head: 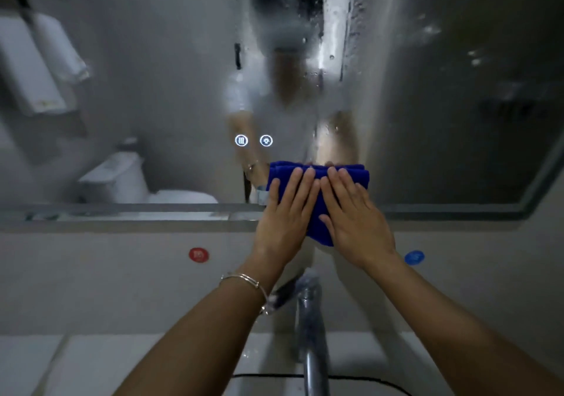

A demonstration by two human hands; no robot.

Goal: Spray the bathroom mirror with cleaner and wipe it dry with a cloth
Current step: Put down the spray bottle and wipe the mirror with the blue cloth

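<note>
Blue cloth [283, 169] half hidden under flat left hand [283, 212], right hand [357, 221]; mirror [152, 90] fogged.

Both forearms [195, 340] were bare up to the left hand [283, 212] and right hand [357, 221]. A thin silver-toned bangle [244, 284] with a small bead circled the left wrist. The person's blurred reflection [274, 105] showed a pale short-sleeved top, its details too soft to make out

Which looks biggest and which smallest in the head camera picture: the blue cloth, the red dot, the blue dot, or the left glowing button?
1. blue cloth, clearly largest.
2. red dot and blue dot: they look about the same, so no ranking between them.
3. left glowing button, smallest.
</note>
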